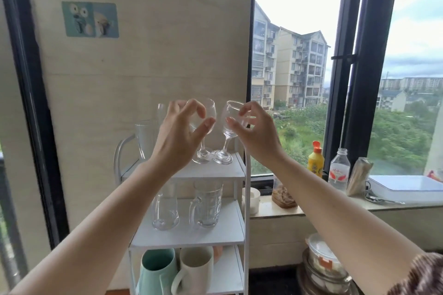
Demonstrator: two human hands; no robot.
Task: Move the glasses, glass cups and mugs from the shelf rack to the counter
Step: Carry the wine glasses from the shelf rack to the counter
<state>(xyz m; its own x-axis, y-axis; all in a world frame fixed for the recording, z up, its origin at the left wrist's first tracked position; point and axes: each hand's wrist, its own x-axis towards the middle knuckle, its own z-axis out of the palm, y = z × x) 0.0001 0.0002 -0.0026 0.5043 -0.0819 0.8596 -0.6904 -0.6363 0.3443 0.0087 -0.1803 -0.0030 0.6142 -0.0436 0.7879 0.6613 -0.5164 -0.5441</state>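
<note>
Two clear wine glasses stand at the right end of the white rack's [217,171] top shelf. My left hand [178,135] curls its thumb and forefinger around the bowl of the upright left wine glass [203,154]. My right hand [257,133] pinches the bowl of the right wine glass [226,127], which leans left with its foot by the other glass's foot. A tall glass jug [143,137] is behind my left wrist. On the middle shelf are two glass mugs [207,206], one partly hidden by my left forearm. A teal mug [155,270] and a cream mug [196,268] share the bottom shelf.
A stone window ledge [266,213] to the right of the rack holds a white cup [253,200], a yellow bottle [316,161], a water bottle [339,171] and a white tray [407,188]. Stacked glass bowls [323,267] sit low on the right. A board stands behind the rack.
</note>
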